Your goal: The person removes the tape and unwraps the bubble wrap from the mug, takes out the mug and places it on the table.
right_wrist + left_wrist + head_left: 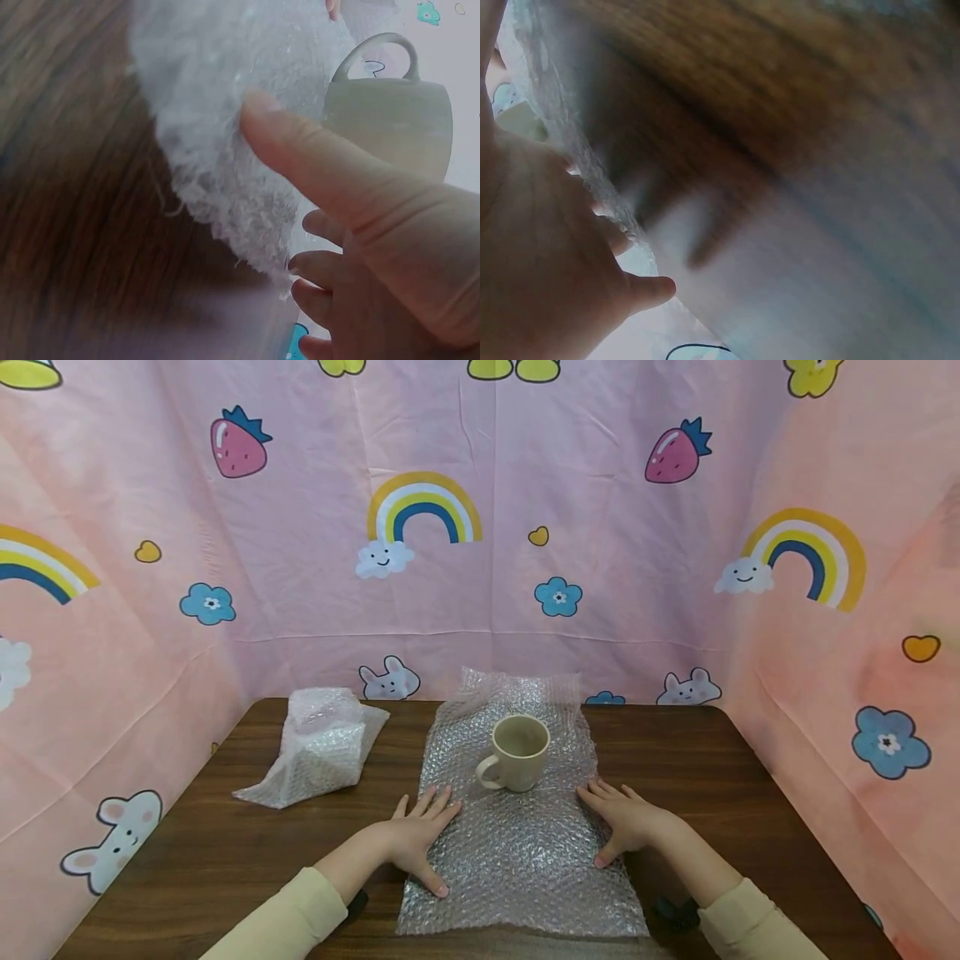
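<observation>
Mug (pixel 517 756), beige and cylindrical, stands upright on a rectangular clear bubble-wrap sheet (pixel 521 872); left hand (pixel 417 838) and right hand (pixel 628 819), fingers spread, apparently touch the sheet's opposite side edges.

High head view facing forward and down across a dark brown wood-grain bench (pixel 690 756), left wrist view tilted, low and close, right wrist view tilted, near a beige handled mug (pixel 519 770) and clear bubble-wrap sheet (pixel 521 864), both shared with head view
</observation>
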The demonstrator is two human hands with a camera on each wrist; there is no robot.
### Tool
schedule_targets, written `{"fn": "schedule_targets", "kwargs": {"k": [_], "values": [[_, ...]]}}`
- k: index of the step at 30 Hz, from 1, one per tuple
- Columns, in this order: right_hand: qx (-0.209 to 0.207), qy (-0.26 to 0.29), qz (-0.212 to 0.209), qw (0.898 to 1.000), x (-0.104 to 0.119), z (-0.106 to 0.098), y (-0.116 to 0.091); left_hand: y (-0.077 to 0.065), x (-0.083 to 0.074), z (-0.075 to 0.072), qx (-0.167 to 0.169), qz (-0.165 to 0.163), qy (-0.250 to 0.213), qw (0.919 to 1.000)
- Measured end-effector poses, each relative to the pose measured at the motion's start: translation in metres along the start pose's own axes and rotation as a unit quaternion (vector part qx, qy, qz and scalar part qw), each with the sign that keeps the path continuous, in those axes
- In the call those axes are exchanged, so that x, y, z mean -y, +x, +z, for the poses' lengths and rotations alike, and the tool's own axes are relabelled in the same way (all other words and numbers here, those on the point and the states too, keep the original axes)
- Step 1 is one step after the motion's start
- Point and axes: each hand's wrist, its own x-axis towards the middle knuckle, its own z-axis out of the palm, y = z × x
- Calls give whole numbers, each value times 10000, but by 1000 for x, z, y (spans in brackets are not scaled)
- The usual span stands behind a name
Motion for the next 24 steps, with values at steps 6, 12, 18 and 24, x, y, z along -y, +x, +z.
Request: {"fn": "schedule_targets", "kwargs": {"k": [6, 12, 18, 24], "values": [[-20, -86, -5, 10000, 1, 1, 1, 0, -1, 0, -16, -3, 33, 10000], [-288, 276, -230, 9989, -1, 0, 1, 0, -1, 1, -57, 16, 75, 10000], [-789, 528, -576, 9938, 5, -8, 3, 0, -1, 2, -50, 24, 56, 10000], [-1149, 614, -685, 9891, 16, -20, 6, 0, 0, 2, -56, 7, 41, 10000]]}}
